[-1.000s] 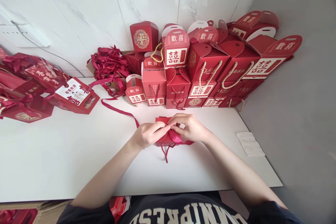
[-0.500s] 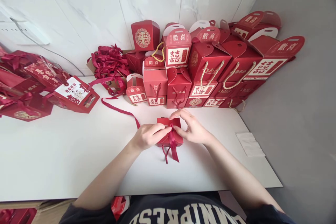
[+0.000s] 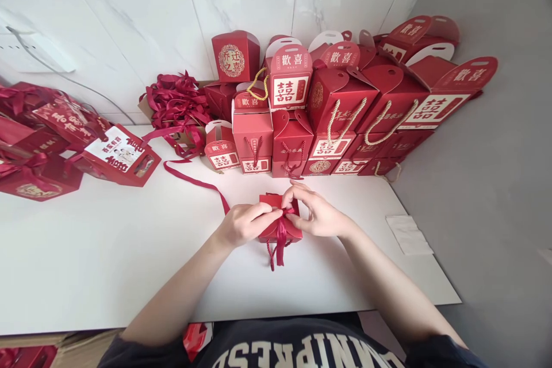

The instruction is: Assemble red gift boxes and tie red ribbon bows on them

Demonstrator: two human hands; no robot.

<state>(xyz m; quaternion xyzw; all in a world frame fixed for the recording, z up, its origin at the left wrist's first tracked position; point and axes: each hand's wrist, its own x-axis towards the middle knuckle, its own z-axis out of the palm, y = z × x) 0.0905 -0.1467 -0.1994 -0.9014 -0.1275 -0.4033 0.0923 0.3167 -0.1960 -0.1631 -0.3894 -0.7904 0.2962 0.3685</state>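
Observation:
A small red gift box (image 3: 268,232) stands on the white table in front of me, with a dark red ribbon (image 3: 281,237) at the middle of its top. One ribbon end hangs down the near side, beside a twisted cord handle. My left hand (image 3: 244,223) is closed, thumb and index finger pinching the ribbon at the box's centre. From the other side my right hand (image 3: 317,210) bends over the top, its fingertips closed on a loop of the same ribbon. A long ribbon strip (image 3: 194,181) trails from behind my left hand toward the back left.
Several red gift boxes (image 3: 291,132) are stacked along the wall. A heap of ribbons (image 3: 179,100) fills a cardboard box at back left. More ribboned boxes (image 3: 43,184) lie at far left. White tissues (image 3: 409,234) rest near the right edge.
My right fingers have curled in from the box's far edge toward the centre and now grip a ribbon loop. My left hand keeps its pinch in nearly the same place.

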